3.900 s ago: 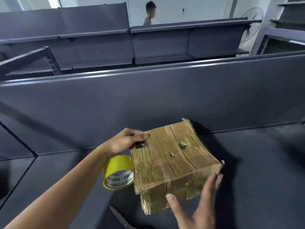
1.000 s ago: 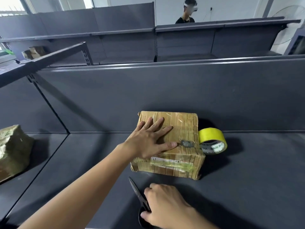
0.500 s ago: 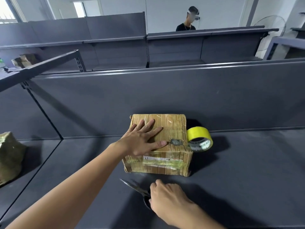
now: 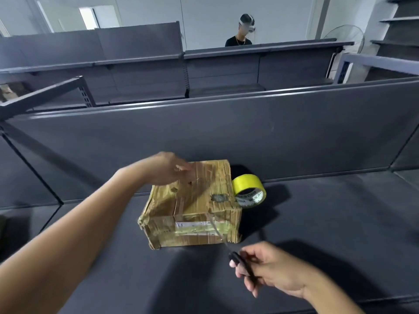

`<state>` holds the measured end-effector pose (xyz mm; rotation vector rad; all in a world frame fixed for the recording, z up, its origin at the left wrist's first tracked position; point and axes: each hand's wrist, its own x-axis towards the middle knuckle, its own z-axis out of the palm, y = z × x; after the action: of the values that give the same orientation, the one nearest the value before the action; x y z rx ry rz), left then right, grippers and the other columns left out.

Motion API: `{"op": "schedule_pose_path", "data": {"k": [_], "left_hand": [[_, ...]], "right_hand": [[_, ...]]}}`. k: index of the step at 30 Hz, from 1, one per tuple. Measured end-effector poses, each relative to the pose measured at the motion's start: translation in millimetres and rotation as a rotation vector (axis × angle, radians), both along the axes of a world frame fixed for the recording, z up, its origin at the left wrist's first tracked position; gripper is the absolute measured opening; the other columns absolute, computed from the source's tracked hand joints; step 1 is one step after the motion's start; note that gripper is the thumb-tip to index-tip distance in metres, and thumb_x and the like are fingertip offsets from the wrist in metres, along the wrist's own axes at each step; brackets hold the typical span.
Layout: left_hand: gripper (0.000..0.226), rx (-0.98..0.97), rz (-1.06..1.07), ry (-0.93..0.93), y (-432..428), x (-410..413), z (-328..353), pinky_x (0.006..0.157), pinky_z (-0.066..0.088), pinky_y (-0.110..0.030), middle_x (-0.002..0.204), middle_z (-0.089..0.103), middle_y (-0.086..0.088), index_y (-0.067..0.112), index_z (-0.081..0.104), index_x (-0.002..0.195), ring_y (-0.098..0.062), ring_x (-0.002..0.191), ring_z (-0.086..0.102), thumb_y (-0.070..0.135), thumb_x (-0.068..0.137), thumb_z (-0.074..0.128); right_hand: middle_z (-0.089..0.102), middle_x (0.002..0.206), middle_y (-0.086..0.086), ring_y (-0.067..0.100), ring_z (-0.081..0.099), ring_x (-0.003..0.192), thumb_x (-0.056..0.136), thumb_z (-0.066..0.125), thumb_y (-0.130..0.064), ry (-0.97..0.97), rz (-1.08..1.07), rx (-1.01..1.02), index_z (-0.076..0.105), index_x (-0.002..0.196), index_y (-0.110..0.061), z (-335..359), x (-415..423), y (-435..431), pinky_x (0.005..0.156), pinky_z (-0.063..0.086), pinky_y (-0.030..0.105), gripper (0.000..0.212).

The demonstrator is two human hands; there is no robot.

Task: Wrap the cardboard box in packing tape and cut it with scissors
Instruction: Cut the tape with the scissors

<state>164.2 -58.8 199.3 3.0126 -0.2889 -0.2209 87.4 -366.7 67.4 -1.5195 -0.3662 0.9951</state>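
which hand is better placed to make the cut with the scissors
Right. The right hand grips the scissors, blades angled up across the cardboard box's front right, the side where the tape roll sits. The left hand is over the box's far top edge, away from the scissors.

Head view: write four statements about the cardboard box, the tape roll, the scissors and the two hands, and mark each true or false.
1. The right hand grips the scissors. True.
2. The yellow tape roll lies on top of the cardboard box. False: it stands on the shelf, against the box's right side.
3. The scissors' blades point toward the front of the box. True.
4. The left hand holds the tape roll. False: it is over the far left part of the box's top and holds nothing.
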Motion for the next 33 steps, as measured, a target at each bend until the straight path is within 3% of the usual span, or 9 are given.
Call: {"op": "schedule_pose_path", "data": {"k": [3, 8, 12, 17, 21, 24, 27, 31, 33], "left_hand": [[0.024, -0.115, -0.121, -0.201, -18, 31, 8, 0.098, 0.049, -0.031, 0.119, 0.075, 0.006, 0.026, 0.077, 0.115, -0.016, 0.111, 0.069, 0.037, 0.095, 0.069], [0.063, -0.12, -0.253, 0.13, -71, 67, -6, 0.119, 0.027, -0.042, 0.157, 0.044, 0.001, 0.037, 0.051, 0.147, -0.02, 0.144, 0.039, 0.058, 0.089, 0.068], [0.074, 0.003, -0.227, 0.255, -74, 75, -22, 0.118, 0.026, -0.047, 0.162, 0.035, 0.001, 0.042, 0.041, 0.152, -0.028, 0.147, 0.036, 0.07, 0.086, 0.062], [0.065, 0.102, -0.099, 0.266, -46, 76, -21, 0.094, 0.048, -0.036, 0.116, 0.067, 0.01, 0.032, 0.068, 0.116, -0.02, 0.114, 0.061, 0.084, 0.077, 0.06], [0.076, -0.033, -0.022, 0.274, -33, 79, -26, 0.088, 0.05, -0.042, 0.087, 0.069, 0.004, 0.02, 0.07, 0.081, -0.018, 0.089, 0.064, 0.093, 0.072, 0.048], [0.066, -0.244, -0.086, 0.247, -37, 84, -32, 0.08, 0.054, -0.038, 0.086, 0.072, -0.008, 0.014, 0.074, 0.086, -0.017, 0.076, 0.063, 0.078, 0.081, 0.06], [0.034, -0.293, -0.123, 0.338, -39, 94, -32, 0.067, 0.05, -0.025, 0.068, 0.067, 0.011, 0.021, 0.076, 0.083, -0.007, 0.065, 0.06, 0.054, 0.088, 0.073], [0.028, -0.344, -0.162, 0.439, -33, 108, -33, 0.087, 0.059, -0.033, 0.095, 0.078, 0.001, 0.015, 0.078, 0.102, -0.015, 0.092, 0.072, 0.039, 0.088, 0.079], [0.023, -0.367, -0.195, 0.436, -30, 111, -35, 0.078, 0.055, -0.029, 0.084, 0.073, 0.0, 0.012, 0.075, 0.094, -0.011, 0.079, 0.066, 0.034, 0.088, 0.079]], "right_hand": [[0.065, 0.084, 0.01, 0.017, 0.06, 0.061, 0.084, 0.077, -0.017, 0.054, -0.08, 0.102, 0.064, 0.106, 0.006, 1, 7, -16, 0.053, 0.051, 0.027, 0.035], [0.063, 0.081, 0.012, 0.017, 0.057, 0.057, 0.069, 0.09, -0.027, 0.019, -0.143, 0.162, 0.062, 0.106, 0.008, 7, 16, -27, 0.05, 0.048, 0.027, 0.058], [0.063, 0.083, 0.012, 0.017, 0.056, 0.057, 0.059, 0.096, -0.041, -0.006, -0.194, 0.172, 0.063, 0.104, 0.006, 7, 26, -33, 0.05, 0.047, 0.027, 0.074], [0.064, 0.08, 0.013, 0.016, 0.053, 0.054, 0.048, 0.1, -0.046, -0.001, -0.313, 0.173, 0.062, 0.105, 0.01, 8, 43, -40, 0.046, 0.044, 0.026, 0.088], [0.064, 0.081, 0.013, 0.016, 0.051, 0.053, 0.043, 0.1, -0.051, -0.023, -0.329, 0.096, 0.067, 0.106, 0.008, 9, 59, -41, 0.045, 0.041, 0.025, 0.092], [0.064, 0.082, 0.013, 0.015, 0.048, 0.052, 0.045, 0.099, -0.052, -0.033, -0.278, 0.039, 0.068, 0.103, 0.006, 9, 69, -38, 0.046, 0.04, 0.025, 0.087], [0.064, 0.081, 0.013, 0.014, 0.048, 0.053, 0.048, 0.098, -0.052, -0.034, -0.221, 0.0, 0.068, 0.102, 0.005, 11, 76, -34, 0.048, 0.04, 0.024, 0.085], [0.064, 0.078, 0.01, 0.013, 0.046, 0.056, 0.05, 0.097, -0.053, -0.041, -0.153, -0.083, 0.068, 0.098, 0.003, 14, 83, -34, 0.049, 0.038, 0.022, 0.079], [0.063, 0.077, 0.011, 0.013, 0.044, 0.057, 0.055, 0.095, -0.051, -0.051, -0.131, -0.112, 0.067, 0.096, 0.002, 14, 86, -34, 0.049, 0.037, 0.023, 0.073]]}}
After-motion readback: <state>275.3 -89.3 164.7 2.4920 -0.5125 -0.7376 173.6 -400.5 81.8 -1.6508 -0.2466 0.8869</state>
